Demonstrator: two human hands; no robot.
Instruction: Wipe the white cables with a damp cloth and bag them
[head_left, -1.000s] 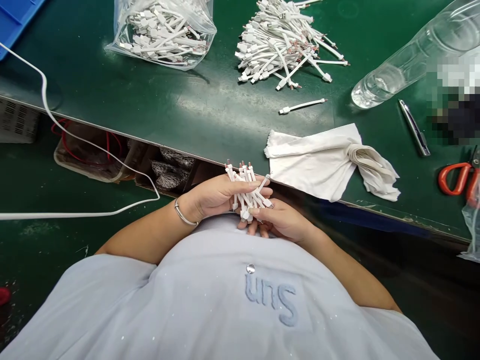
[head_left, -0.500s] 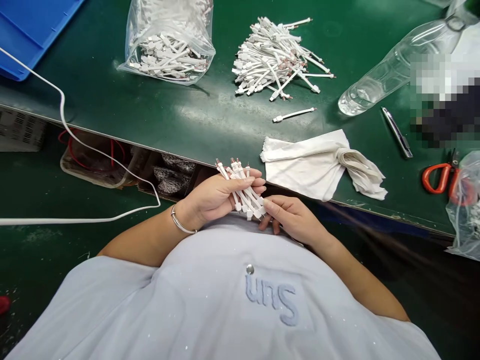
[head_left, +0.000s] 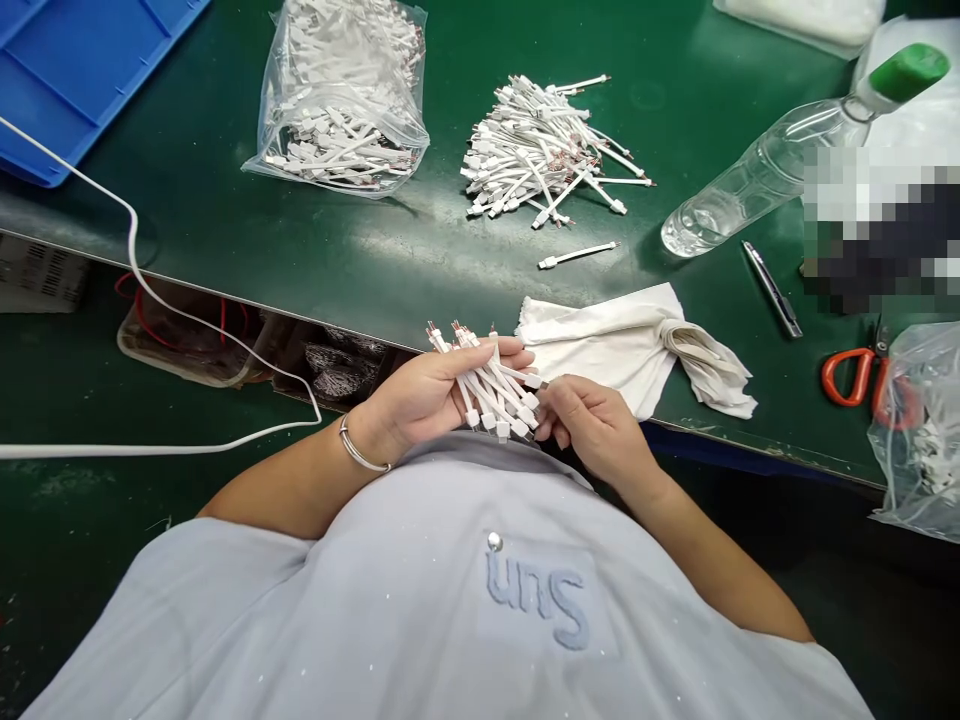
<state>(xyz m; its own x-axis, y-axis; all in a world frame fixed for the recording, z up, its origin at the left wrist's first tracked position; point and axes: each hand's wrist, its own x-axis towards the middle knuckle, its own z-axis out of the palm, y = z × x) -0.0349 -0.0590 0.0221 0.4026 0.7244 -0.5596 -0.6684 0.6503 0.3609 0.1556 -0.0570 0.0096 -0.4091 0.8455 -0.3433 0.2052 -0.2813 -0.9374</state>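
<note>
A loose bundle of short white USB cables (head_left: 491, 395) lies across my left hand (head_left: 427, 395), its thumb pressed over them. Bare reddish wire ends point toward the bench, and the white connectors hang toward my shirt. At the bundle's right side, my right hand (head_left: 596, 420) pinches the connector end of one cable (head_left: 525, 377), which is angled out from the others. On the green bench (head_left: 450, 270) beyond, a heap of the same cables (head_left: 540, 150) lies with a single cable (head_left: 577, 256) in front of it.
A clear bag of cables (head_left: 337, 110) stands behind, beside a blue tray (head_left: 67, 80). To the right are a white cloth (head_left: 600, 340), a plastic bottle (head_left: 757, 185), a utility knife (head_left: 772, 290), red-handled scissors (head_left: 847, 378) and another bag (head_left: 926, 440). A white cord (head_left: 225, 305) crosses at left.
My right hand has drawn one cable's connector end outward to the right, away from the bundle. My left hand still holds the bundle. The whole view has shifted slightly.
</note>
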